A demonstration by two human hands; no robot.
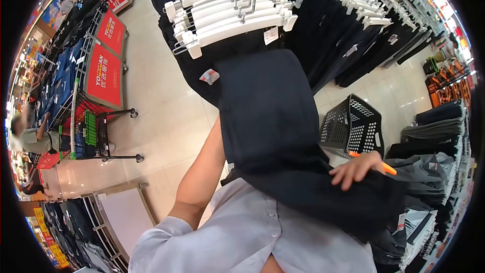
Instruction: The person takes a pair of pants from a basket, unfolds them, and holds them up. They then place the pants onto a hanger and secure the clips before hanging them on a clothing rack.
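Observation:
A pair of black trousers [268,106] is spread in front of my chest, its upper part folded over and lying on my left arm [202,169]. My left hand is hidden beneath the cloth, so its fingers do not show. On the other side, my right hand [357,168] curls its fingers over the top edge of a trouser leg, which hangs blurred towards the lower right. A white and red tag [209,76] sticks out at the left of the folded part. Just beyond are white hangers [237,20] on a rail with more dark trousers.
A black shopping basket [348,126] with an orange handle stands on the floor to the right. More racks of dark trousers [323,35] run along the right. At the left are a shopping cart [91,126], red signs [103,73] and a person [35,134].

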